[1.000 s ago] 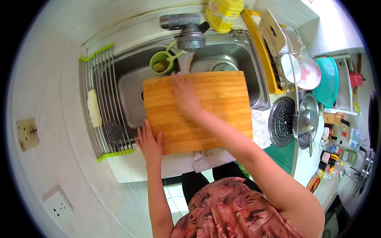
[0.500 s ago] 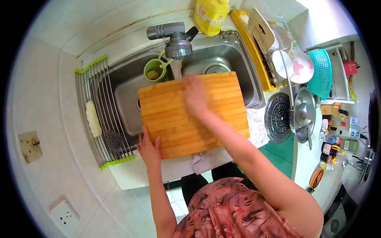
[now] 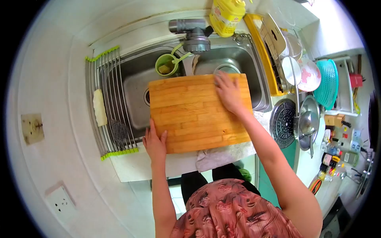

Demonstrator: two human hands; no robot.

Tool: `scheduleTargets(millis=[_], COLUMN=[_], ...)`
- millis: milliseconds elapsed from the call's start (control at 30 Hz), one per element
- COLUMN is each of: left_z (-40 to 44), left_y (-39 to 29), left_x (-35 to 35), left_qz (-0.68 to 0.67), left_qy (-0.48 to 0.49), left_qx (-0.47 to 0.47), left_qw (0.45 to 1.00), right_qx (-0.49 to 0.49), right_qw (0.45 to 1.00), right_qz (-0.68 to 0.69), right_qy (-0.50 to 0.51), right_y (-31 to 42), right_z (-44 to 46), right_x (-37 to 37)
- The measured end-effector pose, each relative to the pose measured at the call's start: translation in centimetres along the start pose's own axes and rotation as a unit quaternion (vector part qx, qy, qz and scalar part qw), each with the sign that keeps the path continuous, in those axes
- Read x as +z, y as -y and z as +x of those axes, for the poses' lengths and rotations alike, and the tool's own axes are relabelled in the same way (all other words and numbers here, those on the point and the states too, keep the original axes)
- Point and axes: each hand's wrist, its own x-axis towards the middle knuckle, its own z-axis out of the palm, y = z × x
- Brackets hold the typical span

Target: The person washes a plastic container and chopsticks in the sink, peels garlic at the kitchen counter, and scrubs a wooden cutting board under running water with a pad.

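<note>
A wooden cutting board (image 3: 190,115) lies across the front of the double sink, partly over both basins. At its lower left corner my left hand (image 3: 155,144) grips the edge, thumb on the near side and fingers along the left side. My right hand (image 3: 230,95) rests on the board's upper right part, fingers stretched out toward the far edge and slightly blurred. Nothing clearly shows under its fingers. Below the board, a damp cloth (image 3: 216,158) hangs over the counter edge.
A roll-up rack (image 3: 112,83) with a pale loofah (image 3: 99,107) and steel wool (image 3: 118,131) covers the left sink side. A green cup (image 3: 166,65), faucet (image 3: 197,41) and yellow jug (image 3: 226,18) stand behind. The dish rack (image 3: 260,39) is at right.
My right hand has slid across the board from its upper middle to its upper right. The whole view has shifted slightly; my left hand stays at the board's lower left corner.
</note>
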Motion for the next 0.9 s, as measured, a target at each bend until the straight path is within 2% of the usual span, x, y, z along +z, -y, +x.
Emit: scheduleTargets(millis=[67,167,267,333,367,467,500,533,600,700,733,867,900], left_z=[0.1,0.0,-0.2,-0.6,-0.7,-0.7,-0.3,0.3,1.1,2.3,2.7,5.0,6.1], left_y=[-0.1,-0.6,-1.2,-3.3,-4.7,-8.9,-10.5,-12.3,-17.2,-20.9,-21.5,-17.8,-15.9], left_x=[-0.4,-0.2,1.2,1.2,1.4,3.0,3.9,4.9,7.0,11.2,11.9,10.6,10.1], left_qz=[-0.001,0.025,0.073,-0.024,-0.071,-0.118,-0.121,-0.125,-0.143,-0.063,-0.025,0.109,0.039], left_qy=[0.011,0.002,-0.097,-0.096,-0.094,-0.068,-0.056,-0.045,-0.025,-0.023,-0.017,-0.021,-0.021], left_qx=[-0.005,-0.008,0.046,0.094,0.118,0.227,0.254,0.279,0.288,0.291,0.286,0.237,0.178], left_qw=[1.000,1.000,0.992,0.991,0.986,0.964,0.958,0.951,0.947,0.954,0.958,0.965,0.983], right_qx=[0.043,0.060,0.097,0.025,0.000,0.052,0.078,0.138,0.252,0.269,0.273,0.225,0.223], right_qw=[0.999,0.997,0.995,0.991,0.984,0.980,0.983,0.970,0.931,0.883,0.838,0.856,0.864], right_qz=[-0.026,0.036,0.022,0.119,0.174,0.189,0.150,0.178,0.236,0.381,0.472,0.465,0.452], right_qy=[0.000,0.011,0.022,0.059,0.045,-0.037,-0.068,-0.086,-0.116,-0.050,-0.017,-0.020,-0.002], right_y=[-2.5,-4.0,-0.9,2.7,3.9,2.2,0.4,-1.7,-5.5,-7.5,-8.2,-10.2,-10.1], right_z=[-3.5,-6.8,-7.2,-6.7,-6.5,-7.9,-8.6,-9.5,-10.9,-9.6,-8.7,-5.7,-4.5], right_x=[-2.1,-3.0,-2.3,-2.9,-3.5,-4.7,-5.1,-4.5,-2.1,-1.7,-1.8,-0.4,-0.7])
